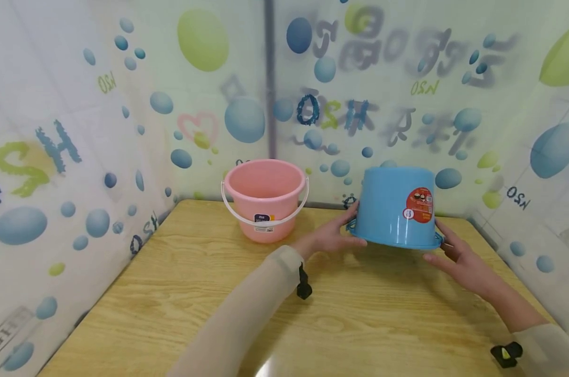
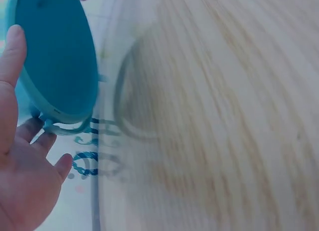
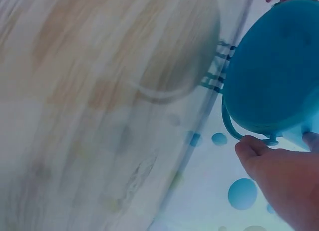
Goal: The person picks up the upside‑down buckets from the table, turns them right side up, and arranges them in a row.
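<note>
- You hold the blue bucket [image 1: 383, 207] with both hands, one at each side, over the right-hand part of the bench [image 1: 185, 293].
- The bucket is upside down and slightly tilted: its base is up, its rim is down, and both wrist views look into its mouth.
- Your left hand [image 1: 334, 233] grips the bucket's left side at the rim; the left wrist view shows your thumb along the rim and your other fingers bent about the lug.
- Your right hand [image 1: 468, 264] pinches the opposite side by the rim, fingertips at the lug where the blue handle [image 3: 228, 122] joins; how firmly it presses, you cannot tell from these views.
- A red sticker [image 1: 420, 204] on the blue wall faces you, towards the bucket's right side.
- The pink bucket [image 1: 265, 208] stands upright on the bench to the left of the blue one, well apart from your right hand.
- Its white handle [image 1: 249, 222] hangs down across the front, by a small dark label [image 1: 262, 217].
- Behind the bench hangs a pale sheet [image 1: 171, 73] printed with blue and green bubbles and mirrored letters.
- You wear light sleeves [image 1: 247, 309], with a black clip [image 1: 304, 289] near each wrist.
</note>
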Demonstrator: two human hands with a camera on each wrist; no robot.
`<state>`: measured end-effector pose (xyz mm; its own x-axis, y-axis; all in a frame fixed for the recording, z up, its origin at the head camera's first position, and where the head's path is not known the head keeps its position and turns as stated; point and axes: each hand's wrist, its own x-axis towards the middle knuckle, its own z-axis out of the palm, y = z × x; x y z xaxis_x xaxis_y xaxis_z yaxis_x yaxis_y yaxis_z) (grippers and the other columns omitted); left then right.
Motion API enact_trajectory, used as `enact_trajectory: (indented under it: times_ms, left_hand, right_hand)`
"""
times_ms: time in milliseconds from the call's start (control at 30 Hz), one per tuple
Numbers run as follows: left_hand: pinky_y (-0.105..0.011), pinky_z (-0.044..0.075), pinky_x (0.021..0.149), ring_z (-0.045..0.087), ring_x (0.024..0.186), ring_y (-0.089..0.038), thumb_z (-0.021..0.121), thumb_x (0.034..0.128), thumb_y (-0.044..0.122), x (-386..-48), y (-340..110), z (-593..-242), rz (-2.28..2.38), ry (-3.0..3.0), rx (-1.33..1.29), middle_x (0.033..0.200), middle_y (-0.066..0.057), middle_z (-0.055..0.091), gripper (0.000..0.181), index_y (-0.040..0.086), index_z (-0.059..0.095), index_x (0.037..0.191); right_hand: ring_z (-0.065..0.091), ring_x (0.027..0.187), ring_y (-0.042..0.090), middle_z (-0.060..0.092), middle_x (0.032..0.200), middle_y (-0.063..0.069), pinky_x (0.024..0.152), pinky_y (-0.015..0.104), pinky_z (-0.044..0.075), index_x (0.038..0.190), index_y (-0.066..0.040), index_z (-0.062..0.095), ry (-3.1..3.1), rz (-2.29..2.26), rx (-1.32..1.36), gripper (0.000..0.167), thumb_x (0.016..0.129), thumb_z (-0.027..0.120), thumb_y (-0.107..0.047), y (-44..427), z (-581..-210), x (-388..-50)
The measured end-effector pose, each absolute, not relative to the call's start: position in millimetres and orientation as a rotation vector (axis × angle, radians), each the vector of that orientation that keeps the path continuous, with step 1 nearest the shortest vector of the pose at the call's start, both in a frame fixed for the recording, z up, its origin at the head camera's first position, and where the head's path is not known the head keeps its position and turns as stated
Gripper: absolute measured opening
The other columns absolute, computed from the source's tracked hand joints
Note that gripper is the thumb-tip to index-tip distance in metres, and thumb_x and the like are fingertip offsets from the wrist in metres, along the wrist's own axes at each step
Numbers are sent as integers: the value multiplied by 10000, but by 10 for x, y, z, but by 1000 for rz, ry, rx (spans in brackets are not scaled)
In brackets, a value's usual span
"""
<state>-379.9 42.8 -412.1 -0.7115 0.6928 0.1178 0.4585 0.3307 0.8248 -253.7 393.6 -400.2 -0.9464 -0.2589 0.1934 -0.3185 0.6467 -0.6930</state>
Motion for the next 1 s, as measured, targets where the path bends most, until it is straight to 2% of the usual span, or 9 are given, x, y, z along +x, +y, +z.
enact_trajectory:
  times_ms: [100, 167, 267, 367, 400, 600, 733, 900, 1000]
  left_hand:
    - [-564, 285, 1359, 262, 1700, -261, 760, 1043, 459, -3766, 391, -4063, 1354, 2349, 1054, 1843, -16, 226, 1047, 548, -34, 1719]
    - [-563, 300, 1352, 284, 1693, -258, 742, 1056, 457, -3750, 371, -4035, 1372, 2353, 1051, 1840, -32, 240, 1009, 561, -16, 1714]
    - [-566, 304, 1349, 295, 1689, -256, 731, 1061, 467, -3729, 342, -3997, 1381, 2352, 1045, 1834, -43, 259, 988, 555, 2, 1721]
    - [-572, 318, 1343, 302, 1687, -266, 718, 1067, 476, -3698, 322, -3953, 1380, 2350, 1036, 1831, -45, 269, 978, 530, 3, 1732]
    - [-576, 324, 1339, 307, 1685, -273, 710, 1071, 477, -3684, 312, -3935, 1378, 2350, 1038, 1830, -48, 272, 973, 512, 5, 1741]
    - [-566, 362, 1321, 335, 1672, -271, 667, 1110, 414, -3647, 255, -3862, 1419, 2308, 1098, 1848, -17, 215, 923, 390, 30, 1778]
    - [-562, 371, 1317, 354, 1662, -291, 638, 1131, 367, -3642, 213, -3823, 1460, 2281, 1129, 1833, -55, 257, 874, 370, 55, 1782]
    - [-582, 338, 1332, 343, 1670, -306, 608, 1149, 334, -3623, 153, -3772, 1490, 2284, 1157, 1818, -102, 292, 782, 385, 143, 1776]
    - [-574, 306, 1350, 290, 1693, -257, 625, 1140, 357, -3611, 135, -3749, 1470, 2303, 1172, 1849, -4, 209, 779, 425, 162, 1763]
  right_hand:
    - [312, 1451, 791, 62, 1809, 323, 1047, 30, 375, 1785, -312, -19, -2734, 1213, 545, 992, 1102, 679, -132, 3906, -3976, -2513]
    - [292, 1469, 778, 81, 1805, 321, 1013, -18, 332, 1787, -312, 2, -2691, 1243, 595, 992, 1095, 677, -89, 3883, -3969, -2505]
    - [301, 1671, 319, 142, 1794, 289, 1047, -13, 324, 1789, -299, 46, -2621, 1246, 652, 992, 1077, 681, -30, 3851, -3978, -2496]
    - [320, 1523, -45, 162, 1770, 285, 1045, -9, 339, 1791, -286, 72, -2586, 1220, 646, 990, 1066, 689, -13, 3824, -3975, -2477]
    - [341, 1485, -48, 166, 1765, 287, 1034, -11, 346, 1790, -289, 73, -2586, 1208, 629, 989, 1067, 692, -22, 3813, -3964, -2467]
    - [437, 1411, 647, 200, 1753, 357, 960, -42, 357, 1788, -320, 39, -2667, 1149, 495, 988, 1084, 708, -133, 3776, -3848, -2405]
    - [526, 1351, 667, 290, 1711, 392, 907, 9, 443, 1791, -292, 61, -2709, 1066, 483, 987, 1076, 727, -156, 3780, -3783, -2377]
    - [586, 1204, 24, 392, 1667, 336, 731, 179, 488, 1792, -278, 95, -2717, 902, 503, 996, 1055, 755, -160, 3800, -3728, -2348]
    - [438, 1109, -88, 417, 1636, 274, 659, 281, 458, 1791, -284, 102, -2696, 916, 524, 1011, 1043, 765, -134, 3802, -3724, -2340]
